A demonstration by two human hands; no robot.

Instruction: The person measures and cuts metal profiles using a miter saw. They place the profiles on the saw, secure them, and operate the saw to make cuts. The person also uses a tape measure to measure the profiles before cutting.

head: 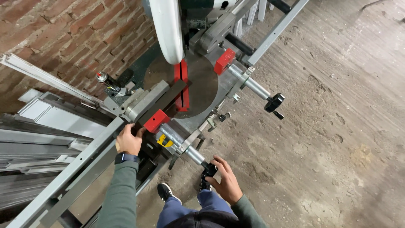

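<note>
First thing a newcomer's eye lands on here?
The mitre saw at top centre: its white blade guard hangs over a round turntable with a red slot. Red clamp blocks flank it. Below, the left hand rests by the nearer red block, and the right hand grips a black clamp knob.

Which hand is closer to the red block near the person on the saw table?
Left. The left hand lies right beside the red rectangular clamp block, about touching it. The right hand is farther down, at the black knob ending the silver rod.
</note>
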